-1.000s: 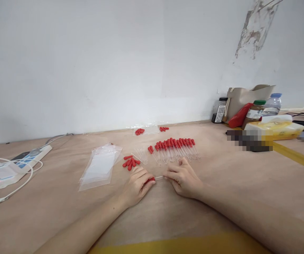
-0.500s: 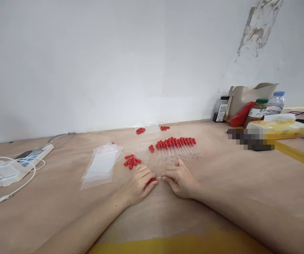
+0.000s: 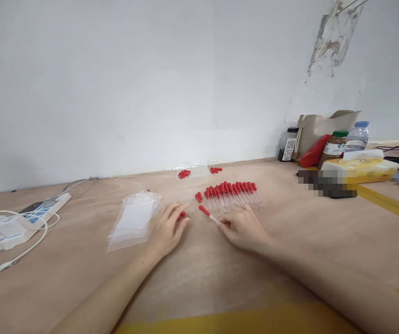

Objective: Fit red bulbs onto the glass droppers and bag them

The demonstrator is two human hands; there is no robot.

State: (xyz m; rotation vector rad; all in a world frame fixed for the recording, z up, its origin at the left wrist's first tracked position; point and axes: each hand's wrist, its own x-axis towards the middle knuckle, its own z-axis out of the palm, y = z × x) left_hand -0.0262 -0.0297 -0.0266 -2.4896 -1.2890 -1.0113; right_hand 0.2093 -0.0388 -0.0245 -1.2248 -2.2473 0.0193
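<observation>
Far left: a long white power strip with blue panels (image 3: 55, 207) is lying aslant on the tan counter (image 3: 192, 283), white cables (image 3: 9, 264) looping around it.

Next right: flat, clear plastic bags with white panels (image 3: 133, 222) are lying in a loosely fanned stack, near your left hand (image 3: 167, 228). That hand is sitting low, fingers bent, thumb parted from them. A bit of red bulb (image 3: 182, 214) is showing by its fingertips; cannot tell whether you are gripping it, your fingers hiding the rest.

Just past those fingertips, slim clear loose tubes (image 3: 187, 205) are lying bunched. Farther back, by the white wall (image 3: 133, 83), two small clusters of red bulbs (image 3: 184, 174) are lying near clear plastic film (image 3: 197, 171).

Centre: one slender dropper, red bulb on clear tube (image 3: 204, 210), is slanting between your hands, its bulb pointing away and leftward. Your right hand (image 3: 244, 226) is pinching its tube, thumb and fingertips drawn close. Beyond, a row of red-bulbed clear droppers (image 3: 232, 189) is lying side by side, bulbs toward the wall, tips toward you.

Far right: a black-capped clear bottle (image 3: 288, 146), a beige bag (image 3: 315, 130), a green-capped brown bottle (image 3: 335, 147) and a blue-capped clear bottle (image 3: 358, 136) are standing grouped; a yellow-and-white tissue pack (image 3: 366, 172) is lying in front.
</observation>
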